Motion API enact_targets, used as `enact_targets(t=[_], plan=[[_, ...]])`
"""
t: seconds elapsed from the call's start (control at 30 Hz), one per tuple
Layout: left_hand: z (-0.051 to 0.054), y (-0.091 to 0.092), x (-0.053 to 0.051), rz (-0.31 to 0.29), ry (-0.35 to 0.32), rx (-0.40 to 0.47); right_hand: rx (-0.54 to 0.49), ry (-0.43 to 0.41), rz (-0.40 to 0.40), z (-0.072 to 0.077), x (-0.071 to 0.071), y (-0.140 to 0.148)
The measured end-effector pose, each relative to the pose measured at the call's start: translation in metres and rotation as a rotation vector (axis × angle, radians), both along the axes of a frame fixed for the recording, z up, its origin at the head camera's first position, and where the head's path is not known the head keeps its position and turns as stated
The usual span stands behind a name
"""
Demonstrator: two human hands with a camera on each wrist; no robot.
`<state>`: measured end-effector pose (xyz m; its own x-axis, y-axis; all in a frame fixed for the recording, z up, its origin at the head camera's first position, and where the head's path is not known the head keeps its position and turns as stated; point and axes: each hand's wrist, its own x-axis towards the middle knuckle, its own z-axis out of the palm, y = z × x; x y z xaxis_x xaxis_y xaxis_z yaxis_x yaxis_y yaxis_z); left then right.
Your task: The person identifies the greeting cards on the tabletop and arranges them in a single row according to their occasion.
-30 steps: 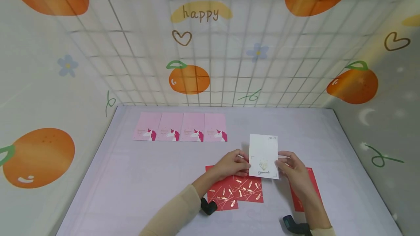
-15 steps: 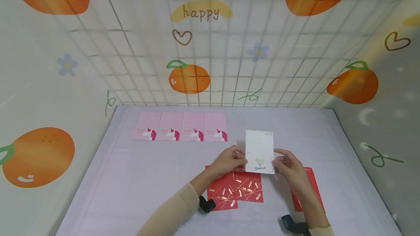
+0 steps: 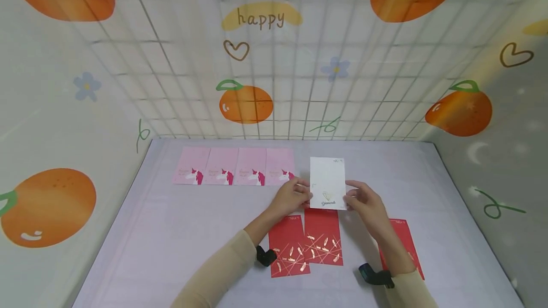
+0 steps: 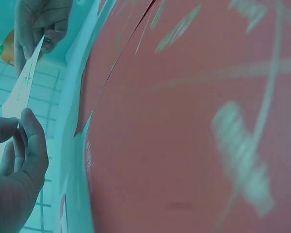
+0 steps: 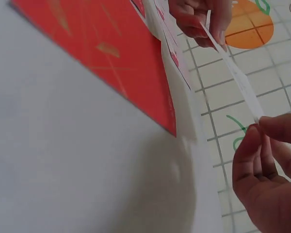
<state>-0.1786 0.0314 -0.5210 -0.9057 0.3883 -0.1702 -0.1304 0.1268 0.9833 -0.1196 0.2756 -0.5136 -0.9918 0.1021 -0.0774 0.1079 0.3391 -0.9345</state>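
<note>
A white card (image 3: 327, 179) with a diamond drawing and lettering near its lower edge is held up above the table between both hands. My left hand (image 3: 291, 198) pinches its left edge between thumb and fingers. At the opposite edge, the thumb and fingertips of my right hand (image 3: 366, 203) pinch it too. Both wrist views show the card (image 4: 22, 92) edge-on, clear of the table surface. Below it lie two red cards (image 3: 323, 239) with gold feather patterns, slightly overlapping. Part of another red card (image 3: 400, 232) shows from under the right forearm.
Several pink unicorn cards (image 3: 222, 160) lie side by side in a row at the back left of the white table (image 3: 192, 232). A patterned curtain with oranges (image 3: 246, 103) and grid lines stands behind. Each wrist carries a black camera mount (image 3: 265, 255).
Both hands have moved the white card away from me and a little to the left, toward the right end of the pink row. More of the red cards beneath shows.
</note>
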Motion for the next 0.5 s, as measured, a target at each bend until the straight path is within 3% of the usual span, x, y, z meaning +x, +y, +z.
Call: enact_targets(t=[0.3,0.5], plan=[[0.005,-0.004,-0.032,0.065,0.076,-0.094,-0.018,0.032,0.004,0.005,-0.042,-0.010],[0.005,-0.005,-0.049,0.106,0.066,-0.133,-0.063,0.021,0.011,0.004,-0.065,-0.016]])
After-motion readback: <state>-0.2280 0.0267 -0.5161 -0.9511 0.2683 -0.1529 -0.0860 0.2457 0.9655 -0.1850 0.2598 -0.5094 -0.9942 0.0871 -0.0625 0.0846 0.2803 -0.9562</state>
